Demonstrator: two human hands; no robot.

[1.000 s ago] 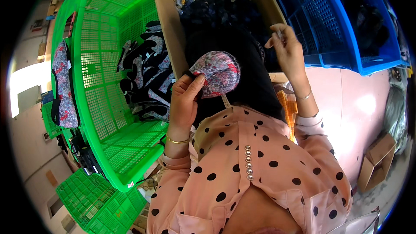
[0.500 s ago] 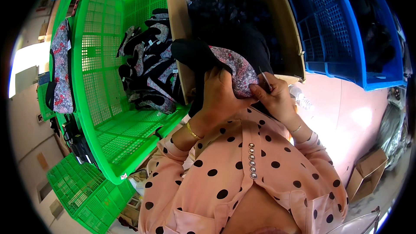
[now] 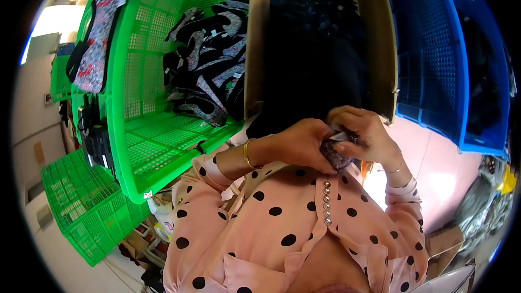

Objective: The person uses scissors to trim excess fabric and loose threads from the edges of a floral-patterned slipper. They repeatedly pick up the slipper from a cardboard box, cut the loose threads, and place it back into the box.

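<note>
- left hand point(image 3: 305, 144): fingers and thumb closed on a small patterned cloth piece point(image 3: 338, 160), held just above the shirt front point(image 3: 293, 206).
- right hand point(image 3: 375, 138): curled over the same piece from its 2 o'clock side; something pale between the hands is too blurred to tell.
- green crate point(image 3: 163, 137) with patterned pieces point(image 3: 234, 74): 10 o'clock of the hands.
- step, likely: close two-handed handling; the next move seems to call for a steady left pinch.
</note>
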